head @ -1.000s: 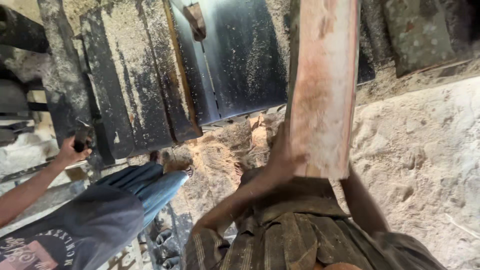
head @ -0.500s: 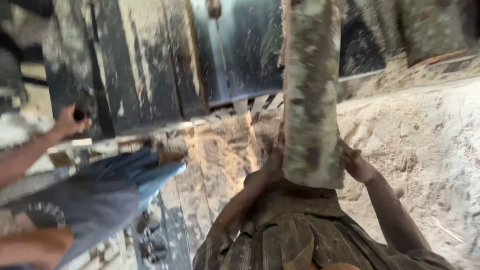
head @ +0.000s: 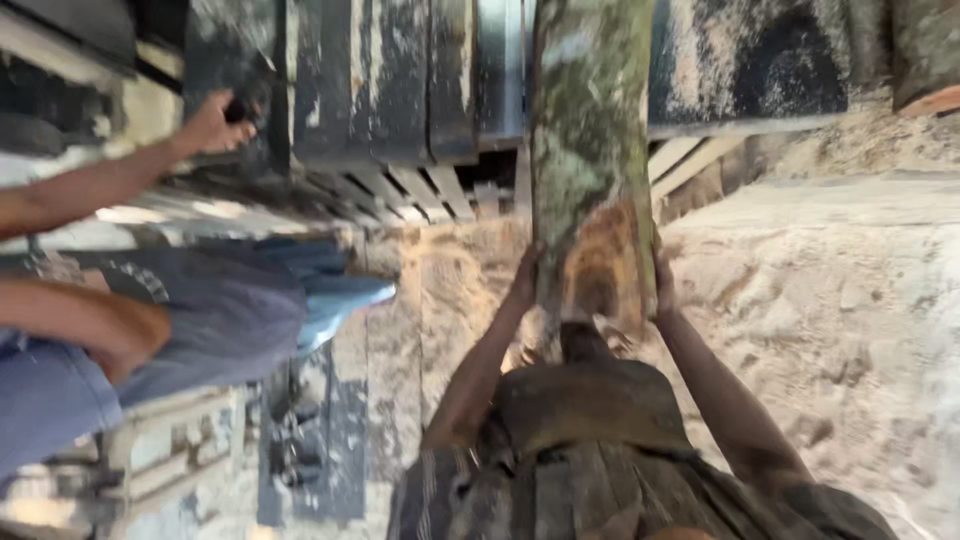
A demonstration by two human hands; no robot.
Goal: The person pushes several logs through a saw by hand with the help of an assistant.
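The person holds a long slab of timber [head: 590,150], its bark side grey-green and mottled, standing straight up the middle of the view from about 6 o'clock toward 12. The left hand [head: 522,285] presses flat against the left edge of the slab near its lower end, and the right hand [head: 664,285] presses against the right edge at the same height, so the grip of both hands is clamped on the wood from either side. The near end of the slab shows raw orange-brown wood between the two hands. The far end reaches over the dark, sawdust-flecked machine bed [head: 400,80] at 12 o'clock, where pale slats [head: 420,190] run beneath it.

Below the hands, the person's brown checked shirt [head: 600,460] fills the 6 o'clock area. Sawdust [head: 830,310] lies thick at 3 o'clock, pale and heaped.

At 9 o'clock a co-worker in a grey shirt and blue trousers [head: 200,320] stands close by, well apart from the slab. The co-worker's raised hand [head: 215,125] at 10 o'clock grasps a dark handle [head: 240,108] on the machine; their other arm [head: 90,325] is bent low at 9 o'clock. The picture is blurred, so fine detail is hard to tell.
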